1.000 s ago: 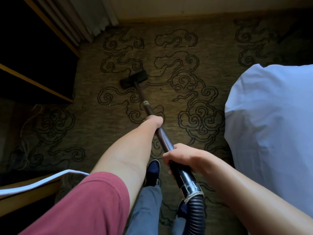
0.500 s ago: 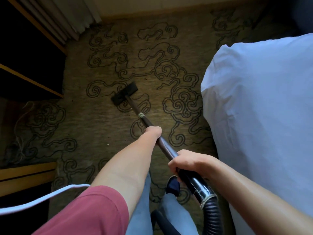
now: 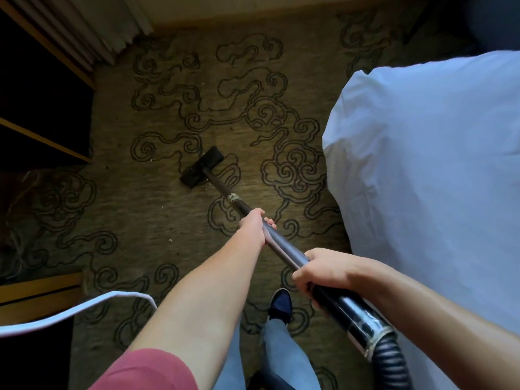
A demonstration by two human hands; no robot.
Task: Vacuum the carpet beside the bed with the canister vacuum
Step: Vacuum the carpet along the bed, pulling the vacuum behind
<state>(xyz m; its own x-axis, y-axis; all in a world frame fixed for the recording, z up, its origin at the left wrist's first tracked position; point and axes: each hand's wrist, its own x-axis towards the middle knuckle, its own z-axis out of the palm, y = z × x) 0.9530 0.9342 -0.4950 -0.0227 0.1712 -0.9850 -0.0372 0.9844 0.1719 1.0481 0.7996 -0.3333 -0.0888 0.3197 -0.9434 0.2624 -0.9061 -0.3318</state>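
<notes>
Since the earlier frames the floor head (image 3: 201,171) has drawn back toward the person, away from the curtain and wall. Both hands grasp the vacuum wand (image 3: 284,250): the left hand (image 3: 254,223) wraps it further down, the right hand (image 3: 318,273) grips nearer the ribbed hose (image 3: 391,361). From the wand, the floor head lies flat on the patterned carpet (image 3: 157,220), left of the white bed (image 3: 427,175) and well apart from it. Pale crumbs dot the carpet near the head. A dark shoe (image 3: 280,304) stands below the wand; a white cable (image 3: 70,312) curves at left, by a wooden shelf (image 3: 42,139)
</notes>
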